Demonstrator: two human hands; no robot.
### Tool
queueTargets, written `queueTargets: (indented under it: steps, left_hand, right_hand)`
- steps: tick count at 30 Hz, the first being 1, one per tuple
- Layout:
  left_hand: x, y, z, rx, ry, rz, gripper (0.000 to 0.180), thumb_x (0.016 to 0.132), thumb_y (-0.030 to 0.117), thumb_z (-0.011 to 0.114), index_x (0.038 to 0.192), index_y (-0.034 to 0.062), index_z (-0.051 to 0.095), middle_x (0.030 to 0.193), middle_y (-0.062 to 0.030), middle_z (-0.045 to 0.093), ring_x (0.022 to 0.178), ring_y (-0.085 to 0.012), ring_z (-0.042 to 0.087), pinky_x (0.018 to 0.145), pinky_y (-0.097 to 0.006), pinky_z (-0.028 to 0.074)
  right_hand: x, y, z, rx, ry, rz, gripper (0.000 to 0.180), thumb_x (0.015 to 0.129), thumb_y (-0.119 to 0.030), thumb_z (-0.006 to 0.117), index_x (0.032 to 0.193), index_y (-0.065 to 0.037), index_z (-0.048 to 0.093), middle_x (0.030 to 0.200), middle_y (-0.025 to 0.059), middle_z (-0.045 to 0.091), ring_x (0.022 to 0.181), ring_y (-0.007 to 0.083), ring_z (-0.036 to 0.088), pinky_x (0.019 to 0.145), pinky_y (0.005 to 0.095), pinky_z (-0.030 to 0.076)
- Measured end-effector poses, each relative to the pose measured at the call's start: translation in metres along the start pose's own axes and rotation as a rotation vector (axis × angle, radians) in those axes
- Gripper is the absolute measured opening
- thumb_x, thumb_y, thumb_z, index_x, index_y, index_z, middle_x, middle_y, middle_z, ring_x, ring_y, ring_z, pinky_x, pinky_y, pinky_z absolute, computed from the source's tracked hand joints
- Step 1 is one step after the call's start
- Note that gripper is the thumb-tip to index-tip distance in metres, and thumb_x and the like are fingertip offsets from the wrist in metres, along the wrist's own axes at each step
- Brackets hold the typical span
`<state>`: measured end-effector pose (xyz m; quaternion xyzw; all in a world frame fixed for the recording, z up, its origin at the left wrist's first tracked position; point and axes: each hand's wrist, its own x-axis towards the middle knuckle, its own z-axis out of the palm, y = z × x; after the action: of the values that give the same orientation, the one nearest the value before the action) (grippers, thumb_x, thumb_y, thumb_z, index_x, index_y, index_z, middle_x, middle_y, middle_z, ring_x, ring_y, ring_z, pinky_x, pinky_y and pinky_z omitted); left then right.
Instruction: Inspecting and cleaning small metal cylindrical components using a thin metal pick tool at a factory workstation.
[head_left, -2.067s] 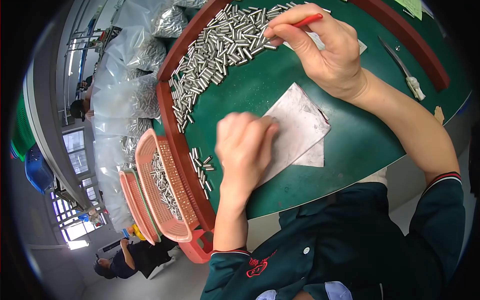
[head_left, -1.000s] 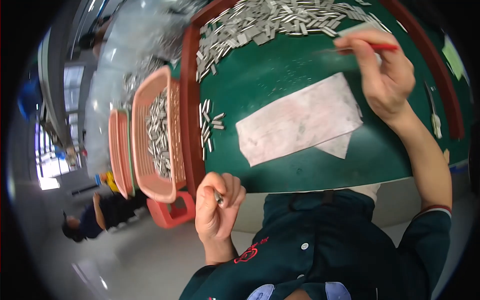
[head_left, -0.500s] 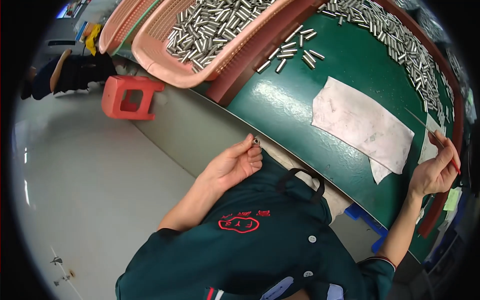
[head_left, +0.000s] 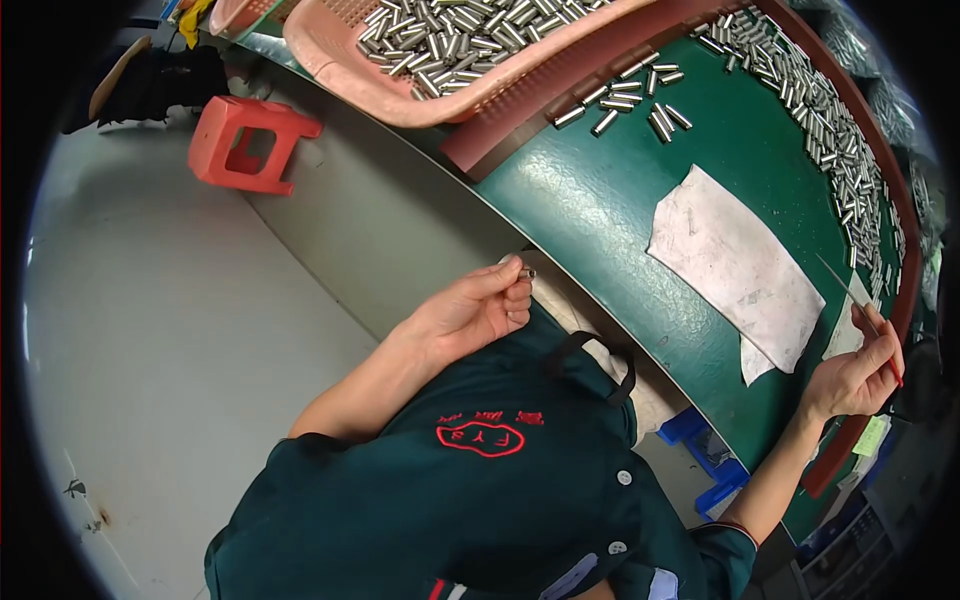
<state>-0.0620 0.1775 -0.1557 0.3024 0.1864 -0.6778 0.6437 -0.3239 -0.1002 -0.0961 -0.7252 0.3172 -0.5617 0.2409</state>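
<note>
My left hand (head_left: 478, 305) is closed, pinching a small shiny metal tube (head_left: 527, 273) between thumb and forefinger, in front of the green table's near edge. Over the table's right end, my right hand (head_left: 858, 372) grips a thin pointed metal tool (head_left: 838, 275) with a red end, its tip toward the far side. Whether it is a file or a scriber I cannot tell. Between the hands lies a stained pale cloth (head_left: 735, 265) on the green tabletop (head_left: 590, 215). A scrap of pale paper or cloth (head_left: 846, 335) lies beside my right hand.
A pink plastic basket (head_left: 345, 85) full of metal tubes stands at the far left. Loose tubes (head_left: 622, 95) lie near it, and a long pile (head_left: 835, 150) lines the table's raised brown rim. A red stool (head_left: 215, 140) and another person (head_left: 150, 85) are at the left.
The whole view has shifted a little. The tube in my left hand has turned from end-on to more side-on. Both hands keep their holds.
</note>
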Motion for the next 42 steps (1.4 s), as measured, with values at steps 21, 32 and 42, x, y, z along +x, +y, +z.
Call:
queueTargets:
  steps: [21, 32, 42]
  left_hand:
    - [0.010, -0.002, -0.014, 0.154, -0.318, 0.000, 0.023, 0.093, 0.027, 0.043, 0.082, 0.0071, 0.047, 0.068, 0.0029, 0.034, 0.062, -0.0085, 0.031, 0.060, -0.022, 0.032]
    - [0.011, -0.002, -0.018, -0.108, -0.253, -0.061, 0.027, 0.092, 0.030, 0.046, 0.075, 0.0098, 0.041, 0.066, 0.0028, 0.031, 0.062, -0.0089, 0.031, 0.061, -0.022, 0.032]
    - [0.012, 0.001, -0.015, -0.084, -0.390, -0.094, 0.033, 0.089, 0.032, 0.050, 0.068, 0.0103, 0.037, 0.063, 0.0034, 0.030, 0.061, -0.0085, 0.031, 0.060, -0.022, 0.032]
  right_hand:
    - [0.000, -0.004, 0.002, -0.007, 0.008, -0.016, 0.027, 0.093, -0.014, 0.041, 0.091, 0.011, 0.051, 0.082, 0.0207, 0.060, 0.066, 0.0241, 0.059, 0.064, 0.0334, 0.054]
    - [0.000, -0.004, 0.003, -0.022, 0.005, -0.009, 0.026, 0.093, -0.013, 0.042, 0.091, 0.011, 0.052, 0.082, 0.0203, 0.060, 0.066, 0.0240, 0.060, 0.065, 0.0332, 0.053]
    - [0.000, -0.005, 0.004, -0.028, 0.007, 0.001, 0.027, 0.093, -0.013, 0.042, 0.091, 0.011, 0.052, 0.082, 0.0202, 0.060, 0.066, 0.0238, 0.060, 0.065, 0.0326, 0.053]
